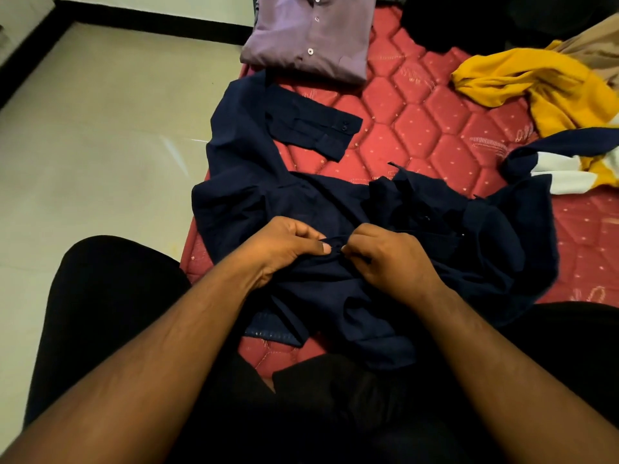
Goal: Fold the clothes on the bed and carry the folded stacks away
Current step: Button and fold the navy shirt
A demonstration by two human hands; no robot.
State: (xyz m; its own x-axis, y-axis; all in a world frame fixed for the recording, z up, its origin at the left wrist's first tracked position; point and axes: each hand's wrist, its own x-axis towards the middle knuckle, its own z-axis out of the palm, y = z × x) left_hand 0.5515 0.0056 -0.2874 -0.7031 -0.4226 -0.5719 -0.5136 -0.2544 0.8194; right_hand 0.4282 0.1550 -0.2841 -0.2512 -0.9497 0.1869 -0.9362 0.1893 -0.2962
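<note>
Hands: left hand (pixel 284 249) and right hand (pixel 378 259) are pinching the navy shirt (pixel 335 202) at its front edge, fingertips nearly meeting.
Shirt position: lying spread on the red mattress (pixel 435 128), one sleeve (pixel 311 125) reaching toward the folded purple shirt (pixel 311 38).
Handling: soft, light, limp cloth; likely sagging unless gripped at seams or shoulders.
Remaining: yellow garment (pixel 542 85) is lying unfolded.

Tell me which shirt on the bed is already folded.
The purple shirt, a neat buttoned rectangle at the far edge; the navy shirt and yellow garment lie loose.
</note>
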